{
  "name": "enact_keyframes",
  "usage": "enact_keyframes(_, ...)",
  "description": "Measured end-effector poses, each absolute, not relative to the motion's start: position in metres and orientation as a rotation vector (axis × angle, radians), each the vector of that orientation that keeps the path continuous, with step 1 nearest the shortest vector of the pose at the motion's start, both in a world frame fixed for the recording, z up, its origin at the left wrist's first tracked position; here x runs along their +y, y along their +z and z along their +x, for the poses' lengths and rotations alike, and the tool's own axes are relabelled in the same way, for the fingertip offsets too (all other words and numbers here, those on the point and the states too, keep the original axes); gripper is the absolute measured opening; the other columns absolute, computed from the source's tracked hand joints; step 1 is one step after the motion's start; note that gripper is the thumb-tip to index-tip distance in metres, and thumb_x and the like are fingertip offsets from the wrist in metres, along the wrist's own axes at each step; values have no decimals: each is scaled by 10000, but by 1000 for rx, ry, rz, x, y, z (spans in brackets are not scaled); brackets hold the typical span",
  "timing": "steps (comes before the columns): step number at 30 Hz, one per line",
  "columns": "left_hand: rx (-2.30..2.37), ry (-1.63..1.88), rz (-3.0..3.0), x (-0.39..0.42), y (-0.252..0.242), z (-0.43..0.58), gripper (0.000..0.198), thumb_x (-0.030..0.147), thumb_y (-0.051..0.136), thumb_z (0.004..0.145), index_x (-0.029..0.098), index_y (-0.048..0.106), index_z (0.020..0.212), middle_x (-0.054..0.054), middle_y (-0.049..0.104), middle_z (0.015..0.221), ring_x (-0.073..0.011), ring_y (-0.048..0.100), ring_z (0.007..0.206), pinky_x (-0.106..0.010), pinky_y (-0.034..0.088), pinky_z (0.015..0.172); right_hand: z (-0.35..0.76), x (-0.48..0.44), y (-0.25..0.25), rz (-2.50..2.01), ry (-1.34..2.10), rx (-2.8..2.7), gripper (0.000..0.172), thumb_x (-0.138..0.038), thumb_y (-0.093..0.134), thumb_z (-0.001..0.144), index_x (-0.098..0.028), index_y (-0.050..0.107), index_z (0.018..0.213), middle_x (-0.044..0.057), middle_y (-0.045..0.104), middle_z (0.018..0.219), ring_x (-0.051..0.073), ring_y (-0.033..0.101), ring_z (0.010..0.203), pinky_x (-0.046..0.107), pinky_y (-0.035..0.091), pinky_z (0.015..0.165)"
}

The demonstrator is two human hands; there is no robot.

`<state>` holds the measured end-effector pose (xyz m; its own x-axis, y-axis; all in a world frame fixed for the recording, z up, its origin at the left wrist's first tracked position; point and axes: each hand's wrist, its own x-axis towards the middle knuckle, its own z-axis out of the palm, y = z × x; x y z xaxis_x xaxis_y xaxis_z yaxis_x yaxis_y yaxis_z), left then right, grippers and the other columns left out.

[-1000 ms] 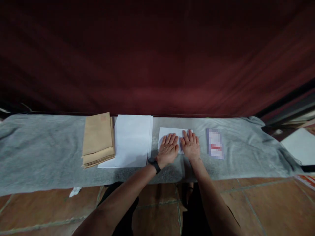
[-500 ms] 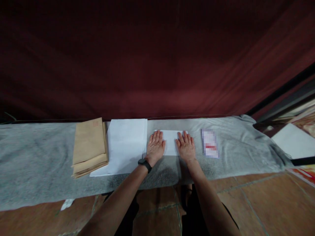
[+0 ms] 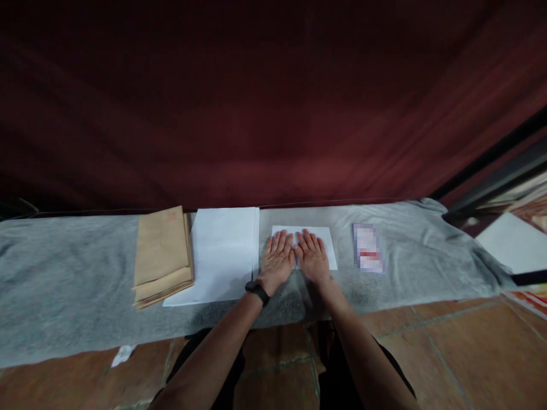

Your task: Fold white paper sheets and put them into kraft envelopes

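Observation:
A small white sheet of paper (image 3: 328,250), perhaps folded, lies flat on the grey cloth. My left hand (image 3: 277,259) rests palm down on its left part, fingers stretched out. Beside it, my right hand (image 3: 313,256) lies flat on the paper too, fingers slightly spread. The two thumbs nearly meet at the middle, and much of the paper is hidden under the hands. To the left is a stack of larger white paper (image 3: 224,250). Right of my hands lies a small pale printed packet (image 3: 369,247), its print blurred.
Brown envelopes (image 3: 162,245) are piled at the left, overlapping the white stack. Grey cloth (image 3: 85,279) covers the long narrow surface. A dark red curtain (image 3: 273,114) hangs behind it. On the tiled floor (image 3: 448,336) lies a white scrap (image 3: 123,355). A white sheet (image 3: 515,242) is at far right.
Both hands have slid inward over the small paper, from its two sides to near its middle. More of its right edge shows. The view has shifted slightly.

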<state>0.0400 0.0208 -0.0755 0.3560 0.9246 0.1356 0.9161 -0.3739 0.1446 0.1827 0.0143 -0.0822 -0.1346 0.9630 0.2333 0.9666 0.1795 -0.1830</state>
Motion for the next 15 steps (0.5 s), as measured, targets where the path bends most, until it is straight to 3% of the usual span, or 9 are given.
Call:
enact_keyframes(8,1852,331,2484,21,-78,29,578,302,305,1007,91,312,1545,-129,273,1621,-230,221,1515,-430,198,1246,223,13,-92,-2017,-126,-2020,553,-438,333,1042,-185,374,1532,136,379,1578,300,362,1442,517,249,1167)
enact_keyframes(15,1941,366,2406,21,-67,32,588,245,322,974,20,337,1516,-175,306,1603,-273,232,1510,-465,197,1245,226,11,-85,-2142,-89,-1903,581,-392,307,1037,-69,381,1514,203,393,1553,330,340,1453,568,216,1176)
